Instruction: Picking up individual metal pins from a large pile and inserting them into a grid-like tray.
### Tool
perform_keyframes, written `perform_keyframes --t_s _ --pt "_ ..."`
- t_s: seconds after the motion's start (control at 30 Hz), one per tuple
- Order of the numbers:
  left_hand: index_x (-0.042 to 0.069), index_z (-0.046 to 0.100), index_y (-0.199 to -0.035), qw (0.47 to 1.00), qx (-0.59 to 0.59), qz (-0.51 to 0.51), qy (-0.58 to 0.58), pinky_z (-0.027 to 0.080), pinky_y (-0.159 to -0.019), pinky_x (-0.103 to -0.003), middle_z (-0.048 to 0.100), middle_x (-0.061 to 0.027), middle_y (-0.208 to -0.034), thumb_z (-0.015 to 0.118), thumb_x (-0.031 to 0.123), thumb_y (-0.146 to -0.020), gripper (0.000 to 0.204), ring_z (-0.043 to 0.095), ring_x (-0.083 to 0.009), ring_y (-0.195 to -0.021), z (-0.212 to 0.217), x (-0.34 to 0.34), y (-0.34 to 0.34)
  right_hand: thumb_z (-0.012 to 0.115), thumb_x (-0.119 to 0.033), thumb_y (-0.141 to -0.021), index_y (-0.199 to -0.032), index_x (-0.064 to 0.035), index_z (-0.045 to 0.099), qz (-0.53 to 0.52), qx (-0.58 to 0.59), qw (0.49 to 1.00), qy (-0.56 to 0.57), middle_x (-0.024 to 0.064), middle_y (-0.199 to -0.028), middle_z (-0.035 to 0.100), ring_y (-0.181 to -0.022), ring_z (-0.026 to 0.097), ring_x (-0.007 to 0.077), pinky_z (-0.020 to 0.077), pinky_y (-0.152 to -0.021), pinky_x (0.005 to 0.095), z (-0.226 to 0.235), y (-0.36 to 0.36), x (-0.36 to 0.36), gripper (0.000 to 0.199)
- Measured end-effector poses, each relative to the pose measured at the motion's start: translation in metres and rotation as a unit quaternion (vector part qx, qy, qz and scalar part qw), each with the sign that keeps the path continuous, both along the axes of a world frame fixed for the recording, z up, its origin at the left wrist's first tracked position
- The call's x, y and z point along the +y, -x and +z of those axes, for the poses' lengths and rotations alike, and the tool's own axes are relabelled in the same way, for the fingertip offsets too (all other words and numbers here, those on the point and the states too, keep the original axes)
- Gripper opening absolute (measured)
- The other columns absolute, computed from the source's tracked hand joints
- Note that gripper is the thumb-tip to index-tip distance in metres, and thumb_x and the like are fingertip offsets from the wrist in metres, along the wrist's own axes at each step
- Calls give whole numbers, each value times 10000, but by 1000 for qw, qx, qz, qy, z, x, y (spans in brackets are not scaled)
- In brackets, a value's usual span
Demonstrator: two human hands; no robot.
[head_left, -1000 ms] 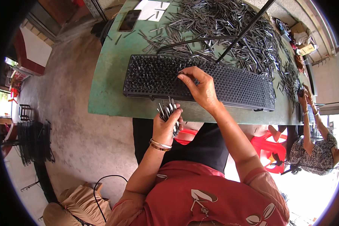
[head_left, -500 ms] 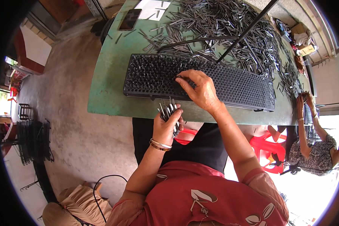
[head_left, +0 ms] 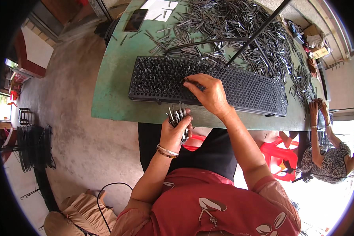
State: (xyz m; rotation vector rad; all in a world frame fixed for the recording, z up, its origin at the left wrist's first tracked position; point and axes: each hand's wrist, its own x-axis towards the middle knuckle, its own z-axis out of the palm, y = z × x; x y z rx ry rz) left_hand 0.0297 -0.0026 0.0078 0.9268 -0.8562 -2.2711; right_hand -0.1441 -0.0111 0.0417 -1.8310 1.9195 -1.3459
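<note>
My left hand (head_left: 176, 128), just off the table's near edge, is closed around a bundle of thin dark metal strips (head_left: 176, 115) whose tips stick up past the fingers. My right hand (head_left: 209, 93) reaches over a long black rack (head_left: 251, 89) full of round holes. Its thumb and forefinger are pinched together at the rack's middle; whatever is between them is too small to make out. Many thin strips (head_left: 157, 76) stand upright in the rack's left part, while the holes at its right show bare.
A large heap of loose strips (head_left: 240, 27) covers the back of the green table (head_left: 110, 86). Near its far left corner lie a phone (head_left: 136, 20) and a white sheet (head_left: 155, 11). Dark rods (head_left: 259, 31) slant over the heap. Another person's hands (head_left: 316, 106) work at the right end.
My left hand has shifted very slightly and the strips in it have moved a little. My right hand stays at nearly the same spot over the rack.
</note>
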Motion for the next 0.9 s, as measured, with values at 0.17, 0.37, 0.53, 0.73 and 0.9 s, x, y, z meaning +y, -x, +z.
perform_keyframes --t_s 0.17,0.37,0.53,0.73,0.9 --pt "-5 534 -1167 999 37 -33 2 491 -528 -246 623 -72 -839 588 50 -857 319 569 -105 -635 8 0 2 690 -97 -766 -887 -3 658 34 49 998 33 129 -846 655 -766 631 316 512 -677 357 2 -3 -2 156" --pt "7 529 -1177 997 48 -43 -46 537 -587 -294 629 -93 -890 583 69 -859 328 600 -145 -734 6 -3 0 700 -70 -779 -927 -12 673 -36 -75 997 0 91 -869 667 -760 648 176 522 -653 285 6 -3 -1 162" --pt "15 526 -1177 995 53 -48 -72 561 -645 -329 634 -111 -921 574 68 -860 325 623 -181 -787 7 -3 0 712 -59 -764 -988 -29 663 -89 -122 988 39 78 -841 669 -722 633 163 497 -662 273 -3 -8 -3 231" --pt "15 541 -1137 994 57 -63 -70 559 -672 -332 640 -125 -949 568 62 -864 279 634 -199 -828 4 -3 -1 735 -77 -740 -984 -71 674 -116 34 990 76 60 -810 669 -730 607 198 442 -742 312 -7 -4 0 252" --pt "15 556 -1116 993 61 -67 -73 551 -681 -321 641 -125 -963 568 60 -866 254 634 -195 -834 4 -4 1 744 -85 -730 -962 -75 679 -126 36 988 84 53 -806 670 -729 593 184 426 -739 310 -8 -7 2 241"
